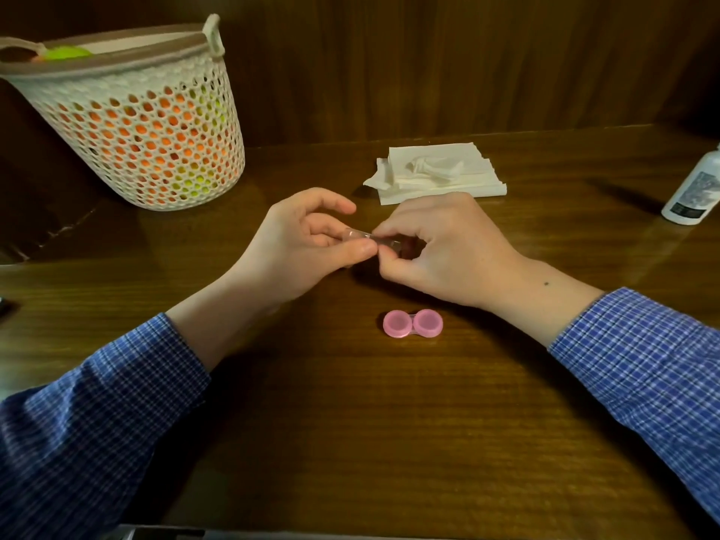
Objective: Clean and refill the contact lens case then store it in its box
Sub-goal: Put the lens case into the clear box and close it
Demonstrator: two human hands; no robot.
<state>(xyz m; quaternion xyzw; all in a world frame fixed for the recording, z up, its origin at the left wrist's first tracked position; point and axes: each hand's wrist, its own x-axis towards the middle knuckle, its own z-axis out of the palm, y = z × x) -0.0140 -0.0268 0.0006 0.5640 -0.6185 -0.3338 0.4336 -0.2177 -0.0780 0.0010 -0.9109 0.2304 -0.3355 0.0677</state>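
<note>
Opening the clear box — the case waits on the table.

Nearest us the pink contact lens case [412,323] lies capped on the wooden table [350,422], just this side of our hands and touched by neither. Above it our left hand [302,243] and right hand [436,247] both pinch a small clear box [360,236] between them — we judge we're prying it open, so next comes lifting the case in. Beyond lie folded tissues [436,173], a white bottle [697,189] and a basket [136,122].
</note>
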